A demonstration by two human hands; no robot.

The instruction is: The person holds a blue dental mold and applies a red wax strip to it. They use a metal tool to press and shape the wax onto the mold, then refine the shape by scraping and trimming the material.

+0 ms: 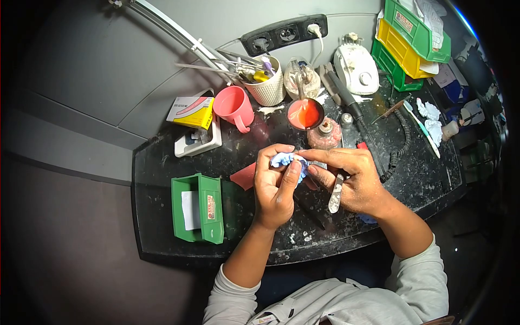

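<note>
My left hand [275,189] is closed around a small blue dental model [283,160] with tooth shapes along its curve, the thumb pressed on its near side. From the right, the fingers of my right hand [352,176] touch the model too. That hand also grips a slim spatula-like hand tool [336,196], its wide end blotched with white and pointing toward my body. The tool's other end is mostly hidden by my fingers. Beneath my left hand lies a pink sheet [245,176], apparently wax. A dark thin tool [310,212] lies on the bench under my wrists.
Behind my hands stand a pan of red-pink material [305,114], a pink-stained burner jar [325,134], a pink mug [234,107] and a tool pot [265,84]. A green bin [211,211] sits left. A corded handpiece [346,95] and toothbrush [422,127] lie right.
</note>
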